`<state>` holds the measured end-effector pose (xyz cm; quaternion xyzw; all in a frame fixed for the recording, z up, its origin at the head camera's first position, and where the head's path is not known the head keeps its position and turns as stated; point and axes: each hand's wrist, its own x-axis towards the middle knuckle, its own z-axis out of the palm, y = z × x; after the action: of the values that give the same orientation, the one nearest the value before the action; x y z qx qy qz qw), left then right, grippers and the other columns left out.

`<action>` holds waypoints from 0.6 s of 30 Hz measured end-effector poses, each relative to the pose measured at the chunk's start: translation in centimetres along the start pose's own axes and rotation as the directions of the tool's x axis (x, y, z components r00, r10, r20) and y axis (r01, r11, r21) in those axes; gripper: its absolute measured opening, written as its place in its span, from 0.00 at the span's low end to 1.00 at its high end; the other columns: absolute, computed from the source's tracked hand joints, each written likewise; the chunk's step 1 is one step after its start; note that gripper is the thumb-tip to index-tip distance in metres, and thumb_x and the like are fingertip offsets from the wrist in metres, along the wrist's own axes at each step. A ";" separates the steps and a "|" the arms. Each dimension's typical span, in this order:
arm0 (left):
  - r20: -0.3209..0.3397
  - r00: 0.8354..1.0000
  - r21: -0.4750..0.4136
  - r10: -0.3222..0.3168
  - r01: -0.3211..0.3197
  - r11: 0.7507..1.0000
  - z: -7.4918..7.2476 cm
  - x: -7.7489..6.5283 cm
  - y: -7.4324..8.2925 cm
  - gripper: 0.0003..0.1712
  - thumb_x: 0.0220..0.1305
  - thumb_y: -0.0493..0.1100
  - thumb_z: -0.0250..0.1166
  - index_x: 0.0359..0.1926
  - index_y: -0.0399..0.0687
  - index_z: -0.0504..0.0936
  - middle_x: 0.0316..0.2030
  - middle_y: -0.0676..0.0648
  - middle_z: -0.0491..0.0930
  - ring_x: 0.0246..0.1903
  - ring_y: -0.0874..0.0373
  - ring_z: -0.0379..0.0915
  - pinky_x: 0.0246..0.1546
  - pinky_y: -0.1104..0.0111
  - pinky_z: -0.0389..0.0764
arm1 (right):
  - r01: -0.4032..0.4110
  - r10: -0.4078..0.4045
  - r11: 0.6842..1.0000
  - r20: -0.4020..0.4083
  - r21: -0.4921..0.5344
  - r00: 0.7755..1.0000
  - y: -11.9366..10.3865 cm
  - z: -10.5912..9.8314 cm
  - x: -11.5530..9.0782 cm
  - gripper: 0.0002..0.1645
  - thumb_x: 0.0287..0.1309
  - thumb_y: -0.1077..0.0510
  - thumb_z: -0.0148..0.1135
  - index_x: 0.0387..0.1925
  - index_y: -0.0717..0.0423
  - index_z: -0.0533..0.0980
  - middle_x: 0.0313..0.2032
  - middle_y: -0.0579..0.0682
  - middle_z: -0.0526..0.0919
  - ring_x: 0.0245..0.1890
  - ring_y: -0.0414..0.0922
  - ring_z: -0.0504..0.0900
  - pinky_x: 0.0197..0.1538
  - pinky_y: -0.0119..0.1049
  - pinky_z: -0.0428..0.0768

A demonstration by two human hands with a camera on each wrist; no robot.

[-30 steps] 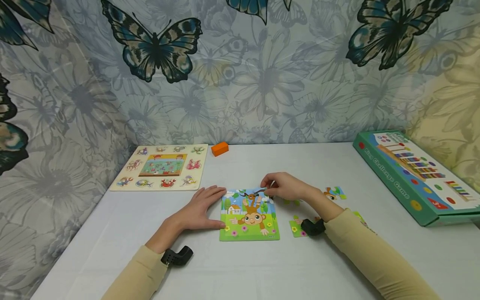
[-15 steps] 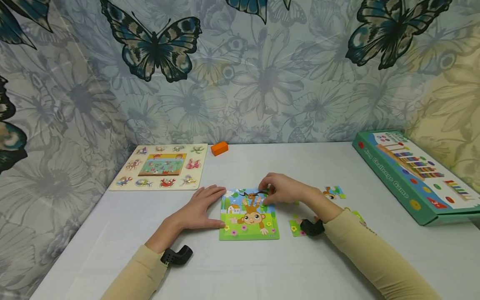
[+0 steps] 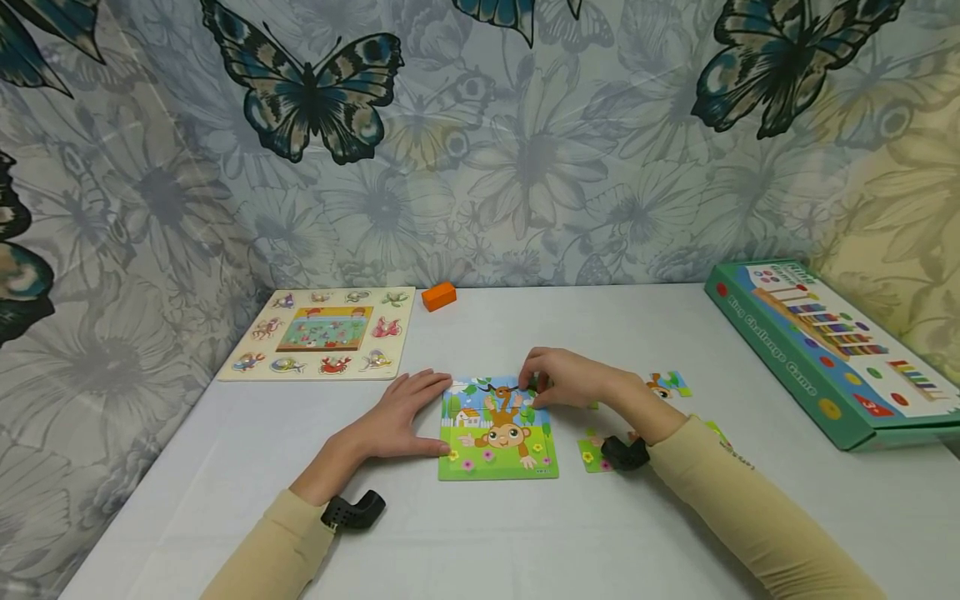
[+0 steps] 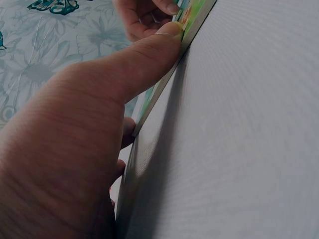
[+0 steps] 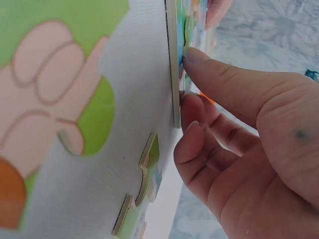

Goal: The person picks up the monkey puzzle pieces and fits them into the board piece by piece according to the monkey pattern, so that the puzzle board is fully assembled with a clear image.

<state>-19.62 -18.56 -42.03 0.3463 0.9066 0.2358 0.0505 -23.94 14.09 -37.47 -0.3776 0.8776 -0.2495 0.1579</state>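
A square monkey jigsaw puzzle in a green-edged frame lies in the middle of the table in the head view. My left hand rests along its left side, fingers stretched out, the thumb on the lower left edge. At the upper right corner my right hand has curled fingers and pinches a puzzle piece against the board. In the right wrist view the thumb presses on the board's face and the other fingers curl by its edge. Most of that piece is hidden.
Loose puzzle pieces lie right of the board, some partly under the right forearm. A wooden picture board stands back left, beside an orange block. A green game box lies at the right.
My right hand has shifted slightly over the puzzle's upper right corner, first to the left and down, then a little back right, with its thumb lower on the board. The left hand has stayed put.
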 end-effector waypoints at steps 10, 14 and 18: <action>-0.003 1.000 0.007 -0.006 0.006 1.000 0.0 0.0 -0.1 0.56 0.54 0.66 0.73 0.76 0.43 0.63 0.75 0.47 0.59 0.76 0.45 0.45 0.74 0.46 0.39 | 0.018 -0.018 1.000 0.002 -0.023 1.000 -0.2 -0.1 0.0 0.13 0.58 0.64 0.73 0.45 0.58 0.82 0.45 0.46 0.76 0.37 0.41 0.77 0.44 0.34 0.79; -0.003 1.000 0.003 -0.007 0.007 1.000 0.1 0.0 -0.1 0.56 0.54 0.66 0.73 0.76 0.43 0.63 0.75 0.46 0.59 0.76 0.45 0.45 0.74 0.46 0.39 | 0.012 -0.012 1.000 0.005 -0.010 1.000 -0.1 0.0 0.1 0.13 0.58 0.63 0.73 0.45 0.58 0.82 0.45 0.46 0.77 0.37 0.40 0.77 0.44 0.34 0.79; 0.000 1.000 0.006 -0.008 0.008 1.000 0.2 0.0 -0.1 0.56 0.54 0.65 0.73 0.76 0.43 0.63 0.75 0.46 0.59 0.76 0.45 0.45 0.74 0.46 0.39 | -0.006 0.006 0.999 0.004 0.032 1.000 0.2 -0.1 0.0 0.15 0.59 0.61 0.73 0.47 0.57 0.82 0.46 0.46 0.78 0.38 0.40 0.78 0.44 0.35 0.79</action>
<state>-19.63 -18.56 -42.22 0.3426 0.9088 0.2328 0.0503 -24.08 14.29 -37.50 -0.3730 0.8742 -0.2625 0.1664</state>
